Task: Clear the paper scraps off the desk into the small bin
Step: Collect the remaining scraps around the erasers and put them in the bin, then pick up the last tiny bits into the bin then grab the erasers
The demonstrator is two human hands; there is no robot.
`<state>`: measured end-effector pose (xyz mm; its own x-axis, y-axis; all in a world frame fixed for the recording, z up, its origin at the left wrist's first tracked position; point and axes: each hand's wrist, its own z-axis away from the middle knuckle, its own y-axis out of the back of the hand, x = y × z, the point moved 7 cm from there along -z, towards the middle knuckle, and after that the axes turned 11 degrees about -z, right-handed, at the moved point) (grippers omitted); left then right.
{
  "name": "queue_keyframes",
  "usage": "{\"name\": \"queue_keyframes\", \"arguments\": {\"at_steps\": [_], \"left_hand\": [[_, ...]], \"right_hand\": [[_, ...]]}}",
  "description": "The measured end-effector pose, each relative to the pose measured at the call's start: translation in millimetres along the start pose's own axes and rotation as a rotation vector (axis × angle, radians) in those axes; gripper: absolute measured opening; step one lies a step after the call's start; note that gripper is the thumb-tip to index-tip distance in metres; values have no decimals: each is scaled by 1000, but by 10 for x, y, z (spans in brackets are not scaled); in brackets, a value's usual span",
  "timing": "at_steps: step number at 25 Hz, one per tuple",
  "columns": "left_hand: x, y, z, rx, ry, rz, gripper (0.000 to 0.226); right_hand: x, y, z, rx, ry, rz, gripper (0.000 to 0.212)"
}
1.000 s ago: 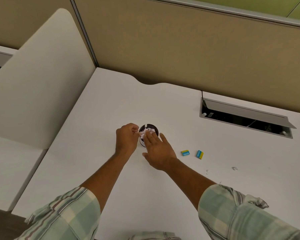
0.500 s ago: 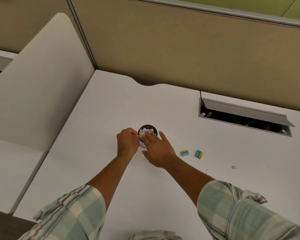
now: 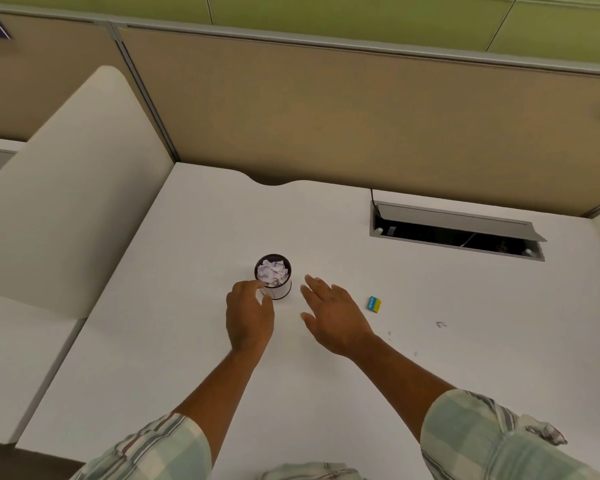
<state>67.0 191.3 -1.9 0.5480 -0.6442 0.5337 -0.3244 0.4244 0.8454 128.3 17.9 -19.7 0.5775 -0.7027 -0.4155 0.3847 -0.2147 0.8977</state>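
- The left hand (image 3: 249,315) hovers with fingers loosely curled, its grip empty, just beside the small bin (image 3: 273,276).
- The bin stands upright on the white surface (image 3: 194,237), filled with crumpled paper scraps (image 3: 273,270).
- The right hand (image 3: 331,315) is spread flat, grip empty.
- A blue-and-yellow block (image 3: 374,304) lies to the right.

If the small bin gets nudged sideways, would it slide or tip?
Probably tips easily: the small bin looks taller than wide. Likely very light, holding only crumpled paper scraps. On the smooth desk it may slide first if pushed low.
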Motion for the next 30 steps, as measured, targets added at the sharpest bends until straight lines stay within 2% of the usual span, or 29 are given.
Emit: {"name": "queue_keyframes", "arguments": {"at_steps": [3, 6, 11, 17, 23, 30], "left_hand": [[121, -213, 342, -47, -121, -2, 29], [202, -586, 611, -214, -173, -6, 43], [235, -1099, 742, -465, -176, -192, 71], [203, -1292, 678, -493, -110, -399, 77], [329, -1541, 1033, -552, -125, -423, 77], [783, -1901, 1838, -629, -429, -469, 80]], "right_hand": [[402, -9, 433, -3, -109, -40, 60], [959, -28, 921, -26, -258, -75, 63], [1892, 150, 1505, -7, -503, -115, 69], [2585, 265, 1706, -62, -647, -173, 77], [2516, -9, 1712, -154, -606, -270, 79], [1934, -441, 1822, -197, -404, -237, 80]]}}
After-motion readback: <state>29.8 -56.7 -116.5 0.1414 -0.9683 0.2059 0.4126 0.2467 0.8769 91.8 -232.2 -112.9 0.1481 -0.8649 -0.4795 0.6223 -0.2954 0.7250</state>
